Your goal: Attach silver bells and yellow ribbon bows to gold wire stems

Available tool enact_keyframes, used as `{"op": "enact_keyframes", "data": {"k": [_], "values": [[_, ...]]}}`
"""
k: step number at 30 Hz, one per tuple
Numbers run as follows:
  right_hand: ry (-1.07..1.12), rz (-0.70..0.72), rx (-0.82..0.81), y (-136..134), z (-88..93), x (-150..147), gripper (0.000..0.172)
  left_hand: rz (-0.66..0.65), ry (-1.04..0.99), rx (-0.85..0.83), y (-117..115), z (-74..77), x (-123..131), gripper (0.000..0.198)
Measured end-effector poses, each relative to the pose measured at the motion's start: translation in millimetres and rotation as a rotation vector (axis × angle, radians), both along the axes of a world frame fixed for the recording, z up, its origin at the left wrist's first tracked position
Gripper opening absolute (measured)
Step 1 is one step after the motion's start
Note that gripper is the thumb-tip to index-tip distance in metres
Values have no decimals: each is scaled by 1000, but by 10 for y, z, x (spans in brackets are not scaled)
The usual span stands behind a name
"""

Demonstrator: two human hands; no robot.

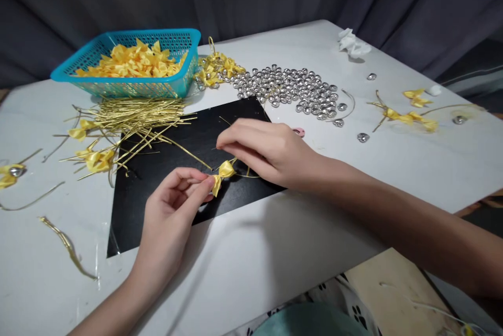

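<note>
My left hand [178, 202] pinches a small yellow ribbon bow [226, 169] between thumb and fingertips, above a black board [153, 215]. Thin gold wire [249, 176] runs from beside the bow to below my right hand [269, 150]. That hand hovers just right of and above the bow, its fingers drawn together. A fine strand shows at its fingertips; the palm side is hidden. Behind my left hand, a pile of gold wire strips [137, 116] overlaps the board's far left corner, with one strip reaching toward the bow.
A teal basket [129, 80] of yellow bows stands at the back left. Right of it lie finished-looking bow pieces [216, 68] and many silver heart beads [291, 84]. Loose bows and wires are scattered at both sides; crumpled white tissue [352, 45] lies near the far right edge.
</note>
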State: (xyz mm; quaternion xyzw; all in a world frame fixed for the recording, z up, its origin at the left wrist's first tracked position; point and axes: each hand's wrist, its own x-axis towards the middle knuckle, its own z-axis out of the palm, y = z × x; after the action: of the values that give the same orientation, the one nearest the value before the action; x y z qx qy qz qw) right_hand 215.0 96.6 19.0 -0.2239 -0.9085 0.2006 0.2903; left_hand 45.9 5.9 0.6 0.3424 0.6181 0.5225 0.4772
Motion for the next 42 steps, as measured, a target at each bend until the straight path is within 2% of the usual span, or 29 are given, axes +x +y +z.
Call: {"op": "enact_keyframes", "data": {"k": [6, 13, 17, 19, 21, 23, 25, 28, 32, 42], "values": [[-156, 79, 71, 15, -1, 9, 24, 34, -3, 18, -10, -17, 0, 19], [-288, 12, 105, -15, 40, -5, 25, 66, -27, -4, -9, 9, 21, 18], [-600, -89, 88, 7, 115, -45, 33, 69, 0, 4, -10, -11, 7, 16], [-803, -142, 54, 18, 154, -72, 29, 80, 1, 4, -7, -20, -2, 15], [-875, -184, 48, 15, 174, -83, 25, 87, -1, 13, -3, -24, -6, 16], [-749, -201, 93, -7, 172, -69, 24, 87, 3, 17, 1, -24, -6, 16], [-523, -196, 148, -47, 154, -42, 25, 94, 3, 20, 4, -22, -2, 17], [-309, -114, 212, -116, 114, -14, 27, 96, -7, 21, 6, -13, 5, 17], [-294, 40, 238, -165, 53, -27, 23, 104, -26, 25, 8, 3, 10, 19], [-385, 96, 176, -159, 30, -57, 27, 70, -21, 34, 23, -20, 8, 23]]}}
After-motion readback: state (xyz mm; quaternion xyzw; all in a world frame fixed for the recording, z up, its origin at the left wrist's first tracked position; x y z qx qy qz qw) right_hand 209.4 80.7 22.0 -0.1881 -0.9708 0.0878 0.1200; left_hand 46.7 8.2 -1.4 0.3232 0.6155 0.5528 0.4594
